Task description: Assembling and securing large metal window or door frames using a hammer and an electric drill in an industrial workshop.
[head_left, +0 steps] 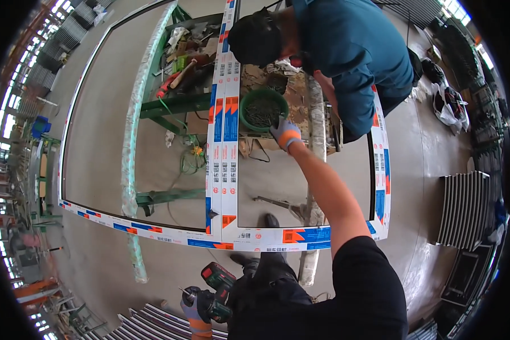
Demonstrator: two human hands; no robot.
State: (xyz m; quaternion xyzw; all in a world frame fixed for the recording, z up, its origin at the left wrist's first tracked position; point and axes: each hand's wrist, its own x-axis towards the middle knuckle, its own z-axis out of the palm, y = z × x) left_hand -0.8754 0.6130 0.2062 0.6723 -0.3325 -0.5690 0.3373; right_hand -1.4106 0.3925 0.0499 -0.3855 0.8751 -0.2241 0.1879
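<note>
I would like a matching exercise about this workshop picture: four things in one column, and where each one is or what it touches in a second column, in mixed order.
Things:
1. right hand
2. left hand
3. green bowl
4. co-worker in a blue shirt

Places:
a. bends over the far side of the white frame
b. holds the cordless drill low, near the person's body
c. reaches into the bowl's rim
d. stands on the cluttered bench, full of screws

Pairs: 1-c, 2-b, 3-d, 4-a
</note>
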